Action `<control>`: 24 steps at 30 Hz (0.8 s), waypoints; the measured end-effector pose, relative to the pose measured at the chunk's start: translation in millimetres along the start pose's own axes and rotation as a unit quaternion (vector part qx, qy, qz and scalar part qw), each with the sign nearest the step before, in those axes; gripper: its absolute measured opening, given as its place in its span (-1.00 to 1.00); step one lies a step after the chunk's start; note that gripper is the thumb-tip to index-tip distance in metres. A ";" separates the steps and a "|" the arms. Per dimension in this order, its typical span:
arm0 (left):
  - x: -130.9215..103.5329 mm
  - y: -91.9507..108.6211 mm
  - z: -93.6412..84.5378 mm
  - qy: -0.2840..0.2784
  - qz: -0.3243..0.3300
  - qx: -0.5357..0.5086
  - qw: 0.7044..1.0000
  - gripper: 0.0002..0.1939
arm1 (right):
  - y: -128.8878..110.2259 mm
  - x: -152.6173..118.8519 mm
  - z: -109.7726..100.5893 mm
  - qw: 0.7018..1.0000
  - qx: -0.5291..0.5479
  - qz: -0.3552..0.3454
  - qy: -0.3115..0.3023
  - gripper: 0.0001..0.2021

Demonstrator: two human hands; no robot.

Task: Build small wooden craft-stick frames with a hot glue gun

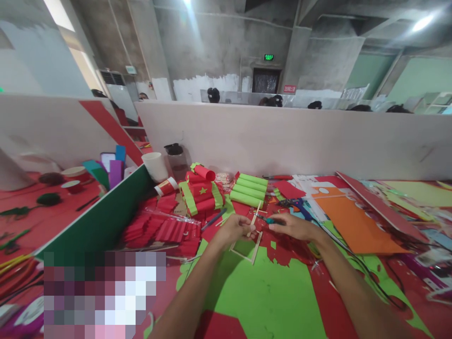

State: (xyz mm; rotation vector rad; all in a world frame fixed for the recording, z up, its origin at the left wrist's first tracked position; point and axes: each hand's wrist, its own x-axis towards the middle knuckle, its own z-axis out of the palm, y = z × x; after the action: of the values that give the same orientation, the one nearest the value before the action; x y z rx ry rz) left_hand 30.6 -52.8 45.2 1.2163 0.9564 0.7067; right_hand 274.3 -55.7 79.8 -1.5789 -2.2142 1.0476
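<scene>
Left hand (236,229) pinches a pale stick (254,218) beyond the green sheet's (263,301) far edge, long axis running away from the sheet; right hand (294,226), farther off, grips a teal-handled tool (270,220).

Cream frame (257,247), teal tool handle (270,220), lime sheet (261,296), lime-starred red bundle (209,196)

Bare wood, matt paper, rough concrete before us.
We see pale, dry-looking wooden strips (257,247), a tool (270,220) with a teal, plastic-looking handle and metallic tip, and a smooth, matt green sheet (261,296) of paper or card. Glossy clear film (185,218) covers red paper pieces (169,230); the bottle (177,163) looks like clear plastic, the partition (282,141) smooth and matt, the wall (212,42) rough, patchily painted concrete.
</scene>
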 end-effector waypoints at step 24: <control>0.5 0.1 -1.3 -0.004 0.009 0.029 1.000 -0.64 | -5.8 -2.5 -2.9 0.999 -0.011 -0.024 -0.026 -0.31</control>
State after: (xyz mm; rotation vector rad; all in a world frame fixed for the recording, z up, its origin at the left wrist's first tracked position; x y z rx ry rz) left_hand 29.6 -51.8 45.1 1.2782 0.9664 0.6920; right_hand 272.6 -57.7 86.2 -1.5160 -2.2930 1.0668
